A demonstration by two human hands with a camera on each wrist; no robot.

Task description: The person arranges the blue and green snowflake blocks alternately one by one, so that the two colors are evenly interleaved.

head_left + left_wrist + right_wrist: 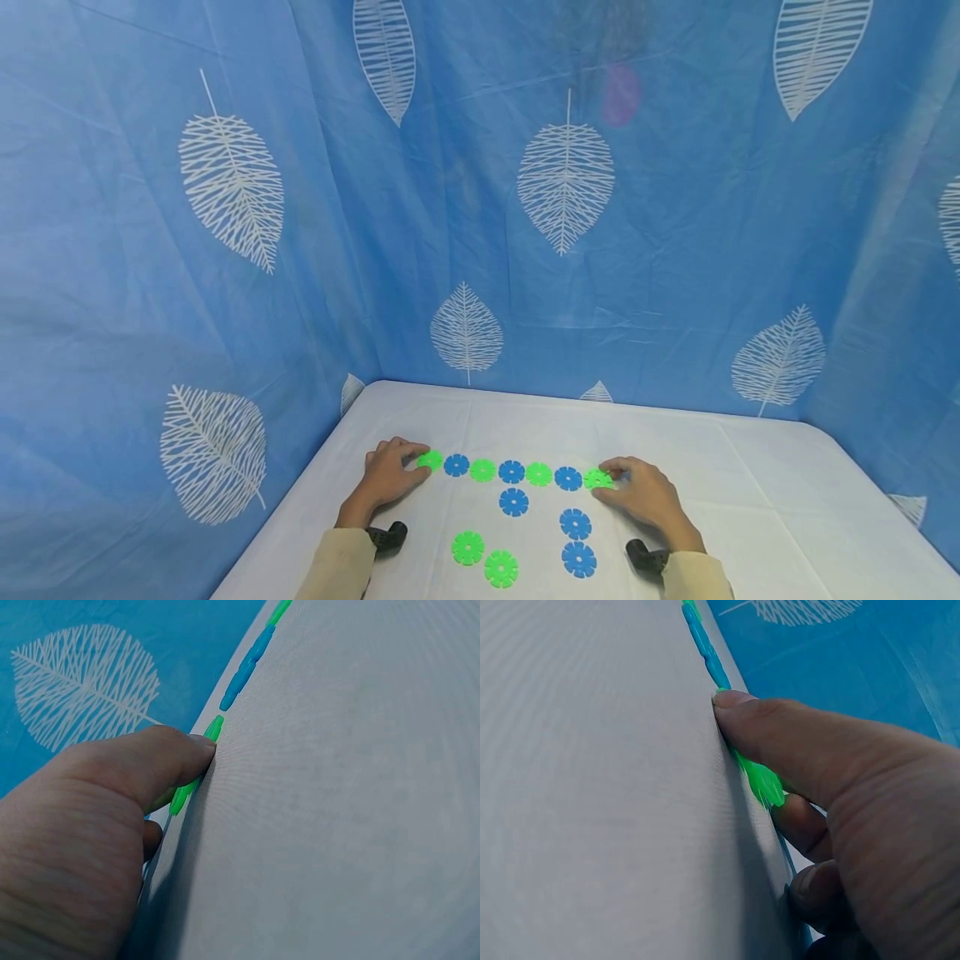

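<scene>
A row of notched plastic snowflake discs, green and blue by turns, lies flat across the white table. At its left end my left hand [390, 473] holds a green disc [431, 460] by its edge between thumb and index finger. At the other end, the right-hand green disc [598, 479] is pinched the same way by my right hand [643, 493]. In the left wrist view, the thumb [176, 754] covers part of the green disc [214, 729]. The right wrist view shows the green disc [761, 784] partly behind the thumb [780, 731].
Below the row's middle lies a blue disc [513, 502]. Two more blue discs, an upper one [575, 524] and a lower one [579, 559], lie nearer the right hand. Two green discs [468, 548] lie at the front. A blue leaf-patterned curtain [660, 275] surrounds the white table [750, 500].
</scene>
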